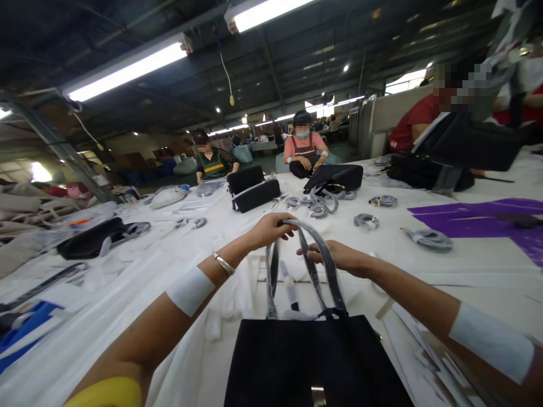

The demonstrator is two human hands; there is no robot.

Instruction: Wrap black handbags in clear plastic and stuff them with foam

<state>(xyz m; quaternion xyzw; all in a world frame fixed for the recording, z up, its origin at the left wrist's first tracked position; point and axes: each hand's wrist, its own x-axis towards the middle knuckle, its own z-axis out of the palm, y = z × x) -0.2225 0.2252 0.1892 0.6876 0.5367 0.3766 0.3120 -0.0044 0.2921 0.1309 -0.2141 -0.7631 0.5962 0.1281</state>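
Note:
A black handbag [314,359] stands upright at the bottom centre, with a metal piece on its front. Its two handles [328,265] rise in clear plastic wrap. My left hand [278,229] is closed around the top of the handles. Beside the right-hand handle is my right hand [335,254], its fingers reaching in between the straps and touching one; whether they grip it is hard to make out. Behind the handles a marker-like tool [289,288] lies on the white table [237,333].
Coiled grey straps [428,240] are scattered over the table. Black bags [254,192] lie farther back and at the left [95,237]. Purple sheet [479,217] is at right. White paper strips [428,362] lie by my right arm. Several people sit around the table.

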